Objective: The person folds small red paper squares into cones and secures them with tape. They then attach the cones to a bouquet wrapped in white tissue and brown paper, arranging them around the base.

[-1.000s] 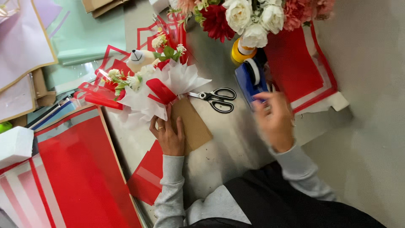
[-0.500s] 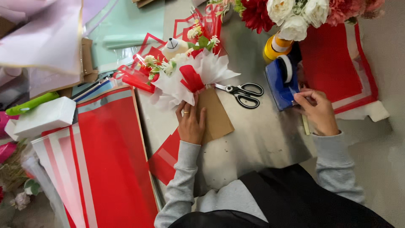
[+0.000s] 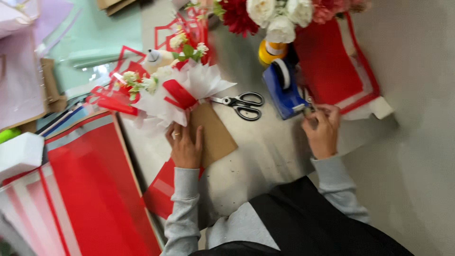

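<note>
left hand (image 3: 184,144) lies flat, fingers spread, pinning the brown card (image 3: 215,135); right hand (image 3: 323,132), fingers pinched at the blue tape dispenser (image 3: 284,87), should pull tape straight and taut.

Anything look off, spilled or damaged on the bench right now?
Nothing stands out. The left hand presses the brown card under the bouquet; the right hand is at the blue tape dispenser. The scissors lie flat between them. Paper sheets overlap loosely, nothing torn.

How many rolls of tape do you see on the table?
2. One white roll sits in the blue tape dispenser, which the right hand touches. One yellow roll stands just behind the dispenser, under the flowers. Others may be hidden beneath the flowers.
</note>
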